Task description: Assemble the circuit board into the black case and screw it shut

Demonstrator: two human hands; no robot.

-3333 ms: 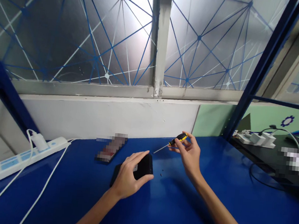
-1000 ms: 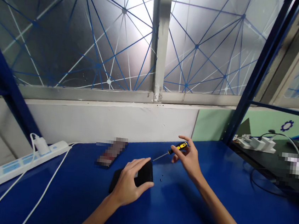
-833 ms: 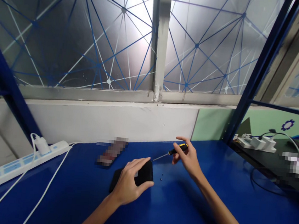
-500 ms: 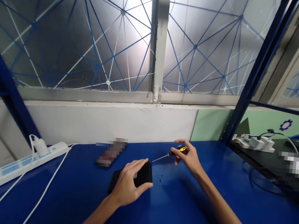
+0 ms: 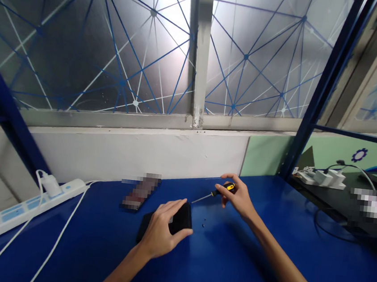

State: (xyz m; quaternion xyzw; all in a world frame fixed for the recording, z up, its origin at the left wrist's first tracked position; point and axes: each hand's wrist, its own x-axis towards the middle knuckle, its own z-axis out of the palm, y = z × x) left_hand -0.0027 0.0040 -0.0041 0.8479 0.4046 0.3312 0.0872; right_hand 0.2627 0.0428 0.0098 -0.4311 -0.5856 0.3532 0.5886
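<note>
Some black casing (image 5: 183,217) hides under the clasping left grip (image 5: 161,231); right grip (image 5: 239,199) pinches a screwdriver (image 5: 230,187).

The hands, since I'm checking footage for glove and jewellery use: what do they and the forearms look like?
The left hand and right hand are ungloved, with slim fingers. I see no rings, watch or bracelet. Both forearms show no sleeves within the frame.

Frosted windows (image 5: 269,46) with blue and white lines rise above a white wall (image 5: 133,155).
</note>
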